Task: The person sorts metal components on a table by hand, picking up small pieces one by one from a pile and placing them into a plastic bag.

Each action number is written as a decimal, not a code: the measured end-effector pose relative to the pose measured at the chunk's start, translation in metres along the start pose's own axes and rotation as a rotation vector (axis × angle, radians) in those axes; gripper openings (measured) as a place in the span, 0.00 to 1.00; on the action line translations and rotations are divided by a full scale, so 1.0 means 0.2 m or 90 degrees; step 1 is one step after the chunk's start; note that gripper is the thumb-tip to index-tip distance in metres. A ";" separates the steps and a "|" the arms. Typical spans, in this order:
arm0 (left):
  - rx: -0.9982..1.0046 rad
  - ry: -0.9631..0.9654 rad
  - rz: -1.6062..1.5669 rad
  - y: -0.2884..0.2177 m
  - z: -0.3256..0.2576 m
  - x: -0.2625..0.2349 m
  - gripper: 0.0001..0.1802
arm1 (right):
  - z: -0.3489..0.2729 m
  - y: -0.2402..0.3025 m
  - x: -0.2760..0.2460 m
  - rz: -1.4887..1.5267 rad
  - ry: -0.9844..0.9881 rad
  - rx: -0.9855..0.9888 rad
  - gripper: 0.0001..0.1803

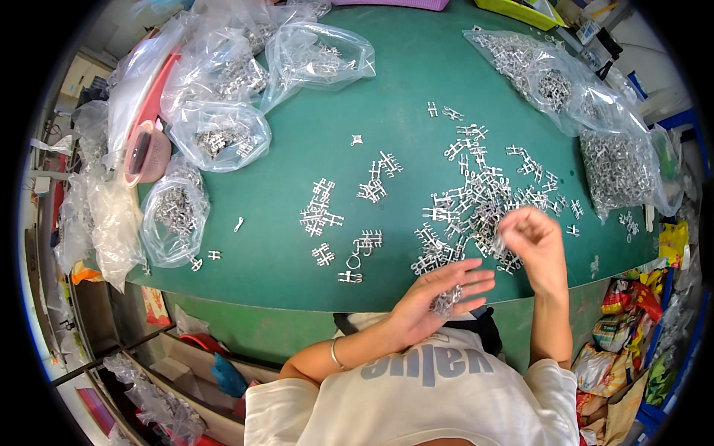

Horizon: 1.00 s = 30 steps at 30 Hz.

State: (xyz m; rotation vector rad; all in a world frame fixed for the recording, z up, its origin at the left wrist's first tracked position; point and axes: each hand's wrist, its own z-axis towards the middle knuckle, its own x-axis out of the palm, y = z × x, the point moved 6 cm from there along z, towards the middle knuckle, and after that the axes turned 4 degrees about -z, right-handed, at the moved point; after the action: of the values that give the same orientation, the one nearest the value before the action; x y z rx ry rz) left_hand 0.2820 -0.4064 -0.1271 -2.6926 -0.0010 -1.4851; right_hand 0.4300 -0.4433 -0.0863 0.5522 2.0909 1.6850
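My left hand (428,297) is palm up at the near table edge, fingers stretched out, with a small cluster of silvery metal pieces (446,300) resting in it. Just to its right, my right hand (534,241) has its fingers pinched together over the pile. A small silvery metal piece (499,242) shows at those fingertips, too blurred for its exact shape. Beneath and beyond both hands spreads a loose heap of small H-shaped metal pieces (476,195). Smaller groups of such pieces (320,212) lie left of the heap, near a metal ring (354,262).
Transparent bags of metal pieces (223,137) crowd the left of the green table (275,260). More filled bags (616,171) line its right side. A pink basket (149,154) stands at the left edge, a yellow-green tray (520,11) at the back. Colourful packages (613,334) lie below right.
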 end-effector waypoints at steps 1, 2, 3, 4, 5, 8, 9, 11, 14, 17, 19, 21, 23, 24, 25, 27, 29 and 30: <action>-0.007 0.005 -0.025 0.00 0.00 0.01 0.15 | -0.04 0.00 0.05 -0.018 0.068 0.010 0.06; -0.014 0.009 -0.050 0.00 0.00 0.01 0.14 | -0.06 0.00 0.09 -0.036 0.137 0.021 0.07; -0.022 0.013 -0.073 0.00 0.00 0.01 0.14 | -0.06 0.07 0.13 -0.200 0.180 -0.066 0.09; -0.032 0.026 -0.022 0.01 0.00 -0.01 0.14 | -0.04 0.09 0.10 -0.291 0.101 -0.132 0.10; -0.042 0.039 0.028 0.02 0.01 -0.05 0.14 | 0.01 0.12 0.08 -0.380 0.022 -0.199 0.10; -0.067 0.089 0.080 0.06 0.01 -0.09 0.15 | 0.11 0.13 0.10 -0.576 -0.036 -0.308 0.12; -0.075 0.108 0.082 0.06 0.00 -0.09 0.16 | 0.14 0.10 0.15 -0.621 -0.022 -0.339 0.12; -0.080 0.122 0.058 0.05 0.00 -0.08 0.16 | 0.16 0.07 0.18 -0.674 0.001 -0.365 0.10; -0.061 0.133 0.008 0.01 -0.01 -0.09 0.15 | 0.15 0.10 0.16 -0.614 0.024 -0.321 0.06; -0.044 0.122 -0.004 0.00 -0.02 -0.08 0.14 | 0.13 0.06 0.09 -0.452 0.000 -0.206 0.06; -0.040 0.111 0.014 0.01 -0.02 -0.06 0.13 | 0.13 0.04 0.06 -0.429 0.001 -0.202 0.07; -0.037 0.103 0.043 0.01 -0.02 -0.03 0.13 | 0.14 0.07 0.14 -0.601 0.003 -0.294 0.08; -0.031 0.096 0.074 0.01 -0.02 -0.03 0.13 | 0.14 0.06 0.19 -0.735 0.012 -0.372 0.08; -0.025 0.090 0.088 0.01 -0.02 -0.03 0.13 | 0.14 0.06 0.19 -0.727 0.010 -0.369 0.08; -0.028 0.107 0.066 0.01 -0.02 -0.04 0.14 | 0.14 0.08 0.18 -0.720 0.006 -0.365 0.08; -0.033 0.141 0.022 0.02 -0.02 -0.08 0.15 | 0.14 0.11 0.14 -0.662 -0.024 -0.369 0.07; -0.029 0.160 -0.006 0.02 -0.01 -0.10 0.15 | 0.12 0.10 0.08 -0.448 -0.023 -0.251 0.06; -0.030 0.173 -0.021 0.01 -0.01 -0.10 0.16 | 0.10 0.09 0.06 -0.343 -0.025 -0.191 0.06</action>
State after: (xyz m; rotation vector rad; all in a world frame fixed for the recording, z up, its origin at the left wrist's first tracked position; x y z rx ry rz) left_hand 0.2701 -0.4086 -0.1443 -2.5129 0.0040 -1.8692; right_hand 0.4313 -0.4167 -0.0737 -0.0715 1.7047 1.5934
